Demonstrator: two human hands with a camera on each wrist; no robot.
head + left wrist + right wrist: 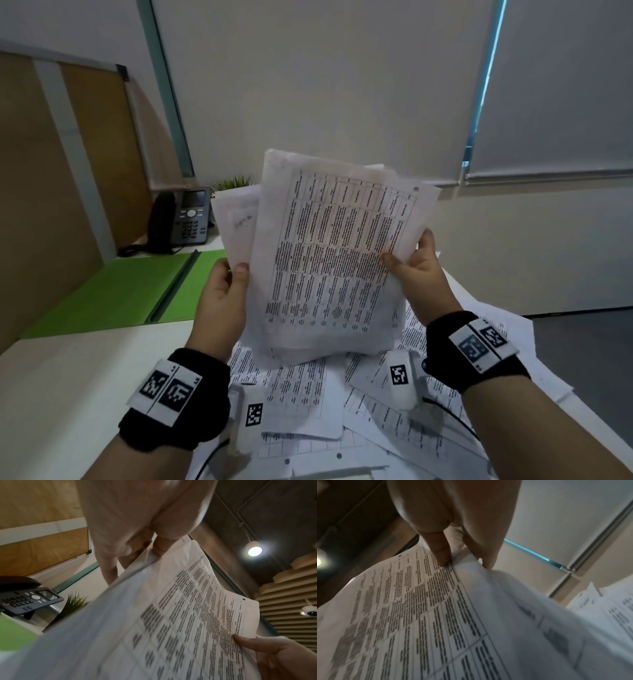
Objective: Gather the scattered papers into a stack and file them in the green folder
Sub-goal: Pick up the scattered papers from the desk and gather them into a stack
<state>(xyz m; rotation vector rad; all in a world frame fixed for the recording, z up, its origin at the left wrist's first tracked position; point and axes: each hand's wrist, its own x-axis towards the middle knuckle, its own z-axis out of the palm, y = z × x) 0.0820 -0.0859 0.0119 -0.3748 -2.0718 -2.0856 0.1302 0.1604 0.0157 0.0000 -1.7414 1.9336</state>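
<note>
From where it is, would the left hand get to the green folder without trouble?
Probably yes. The green folder lies open just beside the left hand with bare desk between, but that hand grips the paper stack together with the right hand.

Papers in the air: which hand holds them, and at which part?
Both. The left hand grips the papers at their left edge, the right hand at their right edge.
</note>
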